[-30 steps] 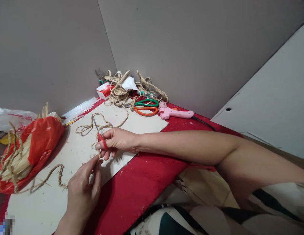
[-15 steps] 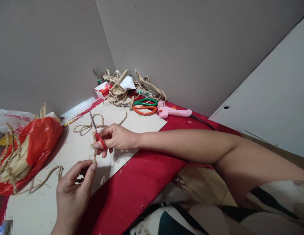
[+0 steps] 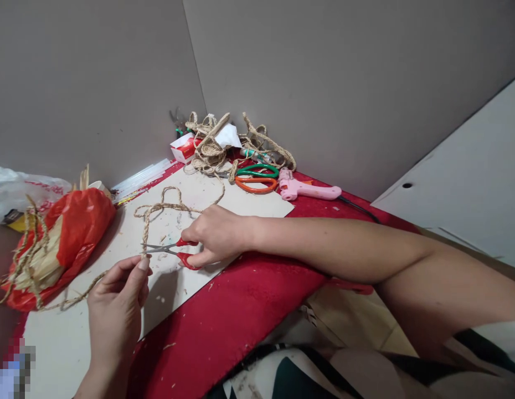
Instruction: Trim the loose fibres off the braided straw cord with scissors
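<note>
Between thumb and fingers, my left hand [image 3: 118,302] pinches a braided straw cord [image 3: 145,231] over a pale board [image 3: 191,194]. The cord rises from the pinch and runs back in loops across the board. My right hand [image 3: 216,238] holds small red-handled scissors [image 3: 186,260], its fingers on the handles. The scissor blades are parted and point left, with the cord at their tips just above my left fingertips. Whether the blades touch the cord I cannot tell.
On the left lies a red plastic bag [image 3: 87,221] with straw strips. At the back are a heap of braided cord [image 3: 211,147], scissors with green and orange handles [image 3: 257,184], a pink glue gun [image 3: 311,190] and clear glue sticks [image 3: 145,178]. Grey walls [image 3: 303,72] stand behind.
The scissors have turned from pointing up and away to pointing left, and their blades have opened at the cord. My left hand still pinches the cord.
</note>
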A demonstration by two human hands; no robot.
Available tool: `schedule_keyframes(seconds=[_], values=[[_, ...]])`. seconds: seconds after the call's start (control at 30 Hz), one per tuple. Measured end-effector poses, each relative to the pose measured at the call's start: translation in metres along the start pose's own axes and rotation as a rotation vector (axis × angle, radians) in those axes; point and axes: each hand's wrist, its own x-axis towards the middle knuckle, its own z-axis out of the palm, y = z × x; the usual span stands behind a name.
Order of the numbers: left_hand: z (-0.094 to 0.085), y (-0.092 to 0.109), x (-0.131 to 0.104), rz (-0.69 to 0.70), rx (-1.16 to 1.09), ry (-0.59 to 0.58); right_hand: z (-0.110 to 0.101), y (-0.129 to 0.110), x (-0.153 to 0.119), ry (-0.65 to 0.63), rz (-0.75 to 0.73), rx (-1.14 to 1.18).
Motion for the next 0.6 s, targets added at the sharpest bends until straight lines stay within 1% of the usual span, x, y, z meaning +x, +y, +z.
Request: schedule_keyframes(seconds=[0.13, 0.4, 0.5, 0.6], values=[[-0.0006, -0.0017, -0.0001, 0.008, 0.034, 0.006, -0.0002, -0.0027, -0.0001, -0.038, -0.026, -0.134], [0.0002, -0.0009, -0.0017, 0.073, 0.168, -0.007, 0.0006, -0.0032, 0.0, -0.067, -0.063, -0.186], [0.0003, -0.0019, -0.0003, 0.065, 0.162, -0.022, 0.0007, -0.0037, 0.0, -0.069, -0.077, -0.199], [-0.0005, -0.0044, 0.0029, 0.026, 0.138, -0.027, 0.0012, -0.0049, 0.0006, -0.08, -0.073, -0.203]])
